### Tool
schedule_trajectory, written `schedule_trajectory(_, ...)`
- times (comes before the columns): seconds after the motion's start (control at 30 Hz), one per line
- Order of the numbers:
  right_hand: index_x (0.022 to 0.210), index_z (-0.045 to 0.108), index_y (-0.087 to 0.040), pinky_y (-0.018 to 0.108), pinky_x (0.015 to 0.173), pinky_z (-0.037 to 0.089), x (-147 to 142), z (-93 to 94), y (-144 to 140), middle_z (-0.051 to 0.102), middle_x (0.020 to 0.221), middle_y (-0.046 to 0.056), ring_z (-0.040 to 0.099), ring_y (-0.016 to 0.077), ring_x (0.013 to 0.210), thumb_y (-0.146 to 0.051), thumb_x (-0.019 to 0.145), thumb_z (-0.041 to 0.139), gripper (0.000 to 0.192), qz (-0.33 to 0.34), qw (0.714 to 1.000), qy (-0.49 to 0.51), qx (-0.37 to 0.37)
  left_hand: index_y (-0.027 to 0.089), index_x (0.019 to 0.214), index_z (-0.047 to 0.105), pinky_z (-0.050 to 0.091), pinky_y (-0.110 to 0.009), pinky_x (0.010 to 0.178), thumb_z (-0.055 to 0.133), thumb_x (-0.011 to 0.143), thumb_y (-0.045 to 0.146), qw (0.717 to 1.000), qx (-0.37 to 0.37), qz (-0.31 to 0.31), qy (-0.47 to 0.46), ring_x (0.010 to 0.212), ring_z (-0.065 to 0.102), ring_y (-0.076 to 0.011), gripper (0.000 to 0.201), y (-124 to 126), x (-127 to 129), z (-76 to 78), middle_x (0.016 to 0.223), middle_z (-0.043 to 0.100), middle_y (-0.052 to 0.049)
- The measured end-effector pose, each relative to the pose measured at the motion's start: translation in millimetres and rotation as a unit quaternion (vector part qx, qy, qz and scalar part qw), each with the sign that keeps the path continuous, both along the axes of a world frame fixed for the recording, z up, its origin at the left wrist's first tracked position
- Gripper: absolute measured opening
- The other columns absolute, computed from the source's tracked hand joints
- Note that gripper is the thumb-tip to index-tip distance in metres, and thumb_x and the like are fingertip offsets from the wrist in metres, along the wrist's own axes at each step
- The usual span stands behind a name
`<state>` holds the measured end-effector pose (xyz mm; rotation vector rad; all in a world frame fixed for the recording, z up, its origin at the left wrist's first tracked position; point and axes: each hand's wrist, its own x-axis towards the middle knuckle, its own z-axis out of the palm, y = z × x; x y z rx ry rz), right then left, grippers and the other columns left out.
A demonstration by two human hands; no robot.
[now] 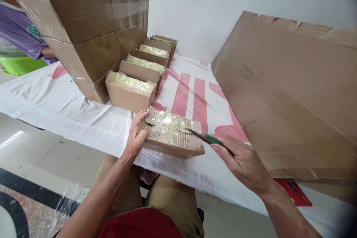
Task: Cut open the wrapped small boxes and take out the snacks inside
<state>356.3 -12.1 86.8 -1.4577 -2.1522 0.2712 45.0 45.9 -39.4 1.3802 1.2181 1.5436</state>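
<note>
A green-handled tool (208, 139) is gripped in the closed right hand (245, 163), its tip laid on the taped top of a small carton (173, 135). The carton's left end is clasped by the left hand (136, 137); it lies on the white cloth (83, 119) near the table edge (no writing can be read). A row of similar cartons (142, 70) is lined up beyond, beside stacked large boxes (92, 26). A flat cardboard sheet (290, 93) is leaned close on the right.

one head-worn view — looking forward and down, close over the table (83, 119) edge and the person's lap.
</note>
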Motion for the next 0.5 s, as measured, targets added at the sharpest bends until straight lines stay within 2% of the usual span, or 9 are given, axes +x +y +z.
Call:
schedule_trajectory(0.07, 0.115, 0.077, -0.028, 0.035, 0.067, 0.054, -27.3, 8.9, 17.9, 0.08, 0.093, 0.005, 0.073, 0.0242, 0.079, -0.046, 0.106, 0.049, 0.035, 0.078, 0.996, -0.051, 0.002, 0.022, 0.133, 0.069, 0.026, -0.056, 0.131, 0.056, 0.069, 0.021, 1.0, 0.009, -0.002, -0.001, 0.154, 0.042, -0.0352, 0.066, 0.6, 0.8, -2.6, 0.156, 0.057, -0.009)
schedule_trajectory(0.17, 0.111, 0.077, -0.027, 0.033, 0.065, 0.05, -56.6, 12.0, 45.7, 0.08, 0.09, 0.004, 0.072, 0.0227, 0.078, -0.041, 0.107, 0.048, 0.032, 0.135, 0.983, -0.124, 0.017, 0.022, 0.135, 0.067, 0.025, -0.055, 0.132, 0.054, 0.071, 0.019, 1.0, 0.021, -0.006, -0.002, 0.154, 0.041, -0.0334, 0.065, 1.2, 1.4, -5.7, 0.157, 0.056, -0.009)
schedule_trajectory(0.33, 0.099, 0.075, -0.023, 0.031, 0.057, 0.039, -84.7, 11.9, 73.9, 0.078, 0.084, 0.005, 0.068, 0.021, 0.069, -0.038, 0.105, 0.054, 0.027, 0.145, 0.95, -0.273, 0.041, 0.021, 0.133, 0.066, 0.028, -0.057, 0.13, 0.054, 0.072, 0.019, 1.0, 0.03, -0.005, 0.0, 0.152, 0.044, -0.0337, 0.063, 2.1, 2.6, -6.7, 0.155, 0.056, -0.01)
schedule_trajectory(0.5, 0.084, 0.069, -0.023, 0.031, 0.051, 0.029, -98.0, 14.8, 79.6, 0.07, 0.067, 0.004, 0.056, 0.018, 0.053, -0.039, 0.103, 0.059, 0.027, 0.142, 0.941, -0.305, 0.022, 0.021, 0.132, 0.066, 0.029, -0.057, 0.129, 0.053, 0.072, 0.018, 0.999, 0.038, 0.001, 0.006, 0.15, 0.046, -0.034, 0.061, 1.6, 4.0, -5.9, 0.155, 0.056, -0.011)
